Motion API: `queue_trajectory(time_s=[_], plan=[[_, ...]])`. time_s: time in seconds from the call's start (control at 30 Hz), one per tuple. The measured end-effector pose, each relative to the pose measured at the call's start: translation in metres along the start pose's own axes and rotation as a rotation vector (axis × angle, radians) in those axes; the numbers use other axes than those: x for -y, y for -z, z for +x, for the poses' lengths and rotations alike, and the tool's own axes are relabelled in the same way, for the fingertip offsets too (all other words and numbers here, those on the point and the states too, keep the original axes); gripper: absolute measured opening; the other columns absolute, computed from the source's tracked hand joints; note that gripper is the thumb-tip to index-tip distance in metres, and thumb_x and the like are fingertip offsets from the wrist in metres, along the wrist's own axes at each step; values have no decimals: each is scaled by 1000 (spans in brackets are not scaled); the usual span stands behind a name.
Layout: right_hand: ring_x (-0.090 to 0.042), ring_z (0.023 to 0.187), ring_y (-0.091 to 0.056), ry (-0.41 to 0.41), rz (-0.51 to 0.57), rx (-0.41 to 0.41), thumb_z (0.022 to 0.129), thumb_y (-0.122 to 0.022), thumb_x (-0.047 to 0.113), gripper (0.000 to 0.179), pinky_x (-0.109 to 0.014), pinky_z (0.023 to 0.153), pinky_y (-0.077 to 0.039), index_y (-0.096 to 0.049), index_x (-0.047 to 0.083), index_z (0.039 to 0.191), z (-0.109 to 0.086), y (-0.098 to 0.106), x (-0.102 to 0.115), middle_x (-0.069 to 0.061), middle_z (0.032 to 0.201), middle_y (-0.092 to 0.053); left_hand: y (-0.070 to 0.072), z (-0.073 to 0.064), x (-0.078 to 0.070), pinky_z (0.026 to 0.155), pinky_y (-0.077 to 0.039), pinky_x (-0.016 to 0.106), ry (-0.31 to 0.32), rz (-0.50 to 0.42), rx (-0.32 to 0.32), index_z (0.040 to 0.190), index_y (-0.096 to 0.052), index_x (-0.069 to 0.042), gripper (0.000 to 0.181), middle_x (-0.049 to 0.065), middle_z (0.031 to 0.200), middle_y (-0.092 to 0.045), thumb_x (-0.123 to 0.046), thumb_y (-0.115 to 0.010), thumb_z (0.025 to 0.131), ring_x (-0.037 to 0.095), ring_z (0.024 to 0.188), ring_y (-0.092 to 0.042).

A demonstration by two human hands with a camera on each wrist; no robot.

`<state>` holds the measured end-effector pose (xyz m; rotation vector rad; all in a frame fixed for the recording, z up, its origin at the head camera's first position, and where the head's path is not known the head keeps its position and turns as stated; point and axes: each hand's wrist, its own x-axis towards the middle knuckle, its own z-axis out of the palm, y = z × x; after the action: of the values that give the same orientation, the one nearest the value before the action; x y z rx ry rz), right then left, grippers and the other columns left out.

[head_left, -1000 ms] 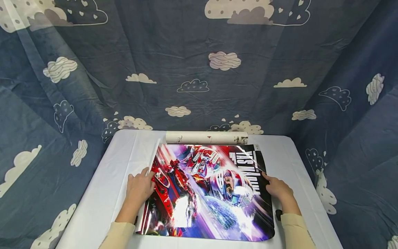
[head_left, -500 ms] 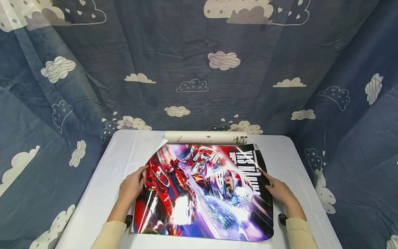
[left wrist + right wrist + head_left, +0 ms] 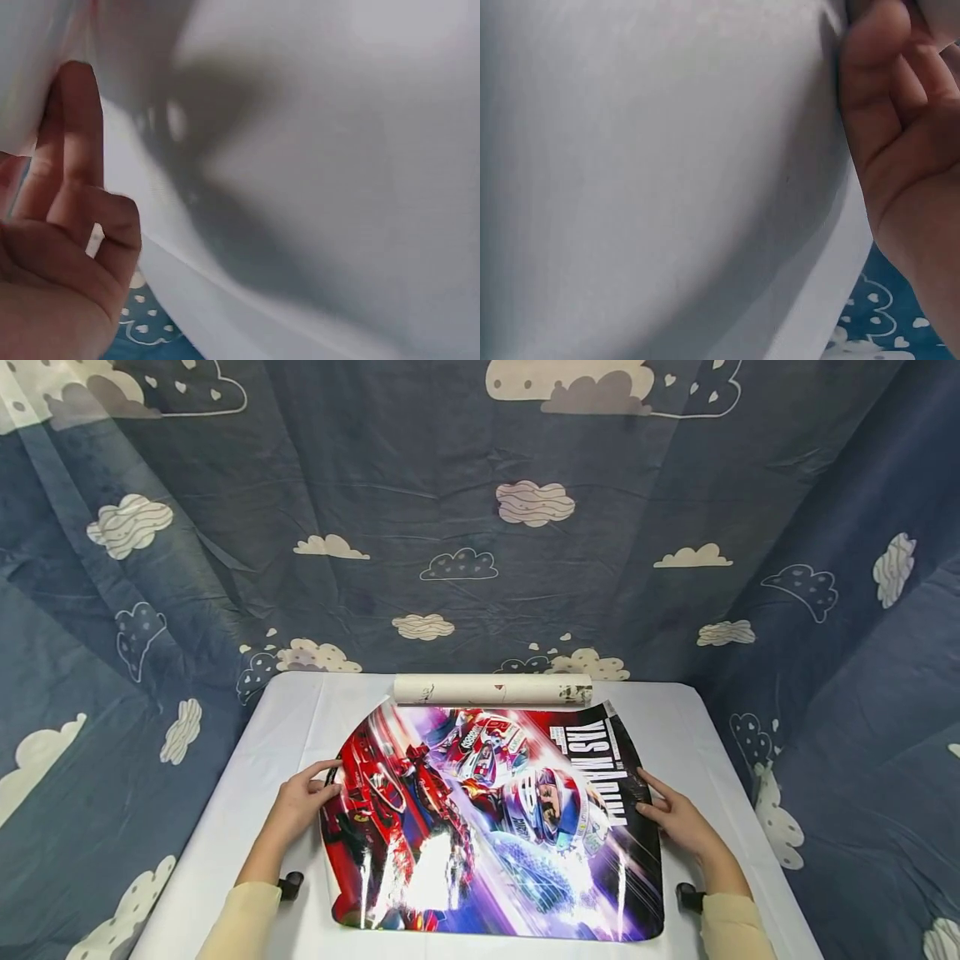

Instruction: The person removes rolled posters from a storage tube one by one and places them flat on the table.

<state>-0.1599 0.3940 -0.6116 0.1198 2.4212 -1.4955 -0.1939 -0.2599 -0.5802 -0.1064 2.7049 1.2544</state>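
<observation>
A glossy poster (image 3: 495, 827) with red racing cars, a helmeted driver and large white letters lies on the white table, its side edges bowed. My left hand (image 3: 296, 806) pinches its left edge between thumb and fingers. At the opposite edge, beside the lettering, my right hand (image 3: 681, 818) holds the poster in the same way. The left wrist view has the left hand (image 3: 67, 225) with fingers against the pale curled edge of the poster (image 3: 22, 75). In the right wrist view the right hand (image 3: 907, 127) is at the upper right, its grip partly cut off.
A cream paper roll (image 3: 492, 690) with small printed marks lies along the back of the white-covered table (image 3: 240, 827), just behind the poster. Dark blue cloth with cloud prints (image 3: 465, 485) hangs at the back and both sides.
My left hand has moved left and outward, and the poster's left edge has spread that way with it. My right hand stays at the right edge, shifted only slightly.
</observation>
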Motion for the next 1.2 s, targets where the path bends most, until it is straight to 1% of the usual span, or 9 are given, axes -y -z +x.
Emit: queue_trajectory(time_s=[0.17,0.27,0.47,0.57,0.67,0.73,0.87,1.03,1.2], plan=[[-10,85,-76,-17,91,43,105,-64,14,79,-27,73,-59,-19,9,170,-1,2,-2,-38,134,-66,1,2,8,85,-50,30,14,-60,45,154,-57,-18,54,10,91,-83,-23,-73,102,9,83,-72],[-7,94,-77,-13,90,36,105,-64,15,76,-23,83,-58,-23,9,169,-2,4,-2,-34,129,-70,2,2,13,80,-52,28,15,-111,81,157,-54,-19,59,14,98,-83,-22,-73,102,10,82,-73],[-2,95,-76,31,113,-7,105,-65,16,73,-16,87,-54,-28,7,168,-4,7,-5,-22,115,-80,4,2,20,81,-48,22,5,-144,72,159,-52,-21,62,15,104,-83,-25,-74,101,6,85,-70],[0,94,-76,63,178,3,106,-63,14,72,-16,85,-55,-26,7,167,-7,8,-8,-9,110,-83,5,1,23,71,-46,22,12,-168,57,160,-51,-21,65,13,98,-82,-27,-76,100,4,74,-63],[-1,95,-76,98,267,-2,107,-61,10,68,-17,84,-57,-29,11,167,-11,9,-11,1,102,-84,6,-1,25,70,-45,21,17,-200,46,161,-49,-23,68,10,102,-81,-31,-77,99,2,71,-58],[-2,95,-77,119,321,6,108,-58,8,66,-18,84,-58,-30,14,167,-13,10,-12,6,98,-84,9,-3,26,72,-48,19,15,-247,52,162,-48,-23,69,10,108,-82,-32,-77,99,-1,74,-62],[-4,94,-78,163,452,36,110,-55,6,63,-20,82,-60,-33,20,167,-16,12,-8,4,90,-83,18,-9,27,82,-54,17,4,-357,67,164,-43,-20,71,-2,110,-83,-32,-74,101,-2,88,-73],[-6,100,-78,262,548,58,110,-49,-1,62,-20,85,-60,-34,17,167,-20,16,4,3,88,-83,34,-19,19,90,-47,7,-6,-393,47,165,-41,-23,71,-26,99,-79,-36,-73,102,-10,100,-69],[-4,107,-76,355,569,54,108,-45,-8,63,-18,93,-57,-39,17,165,-28,21,16,4,89,-83,47,-29,10,91,-44,4,-20,-414,5,164,-43,-23,71,-24,100,-80,-33,-74,101,-13,105,-67]])
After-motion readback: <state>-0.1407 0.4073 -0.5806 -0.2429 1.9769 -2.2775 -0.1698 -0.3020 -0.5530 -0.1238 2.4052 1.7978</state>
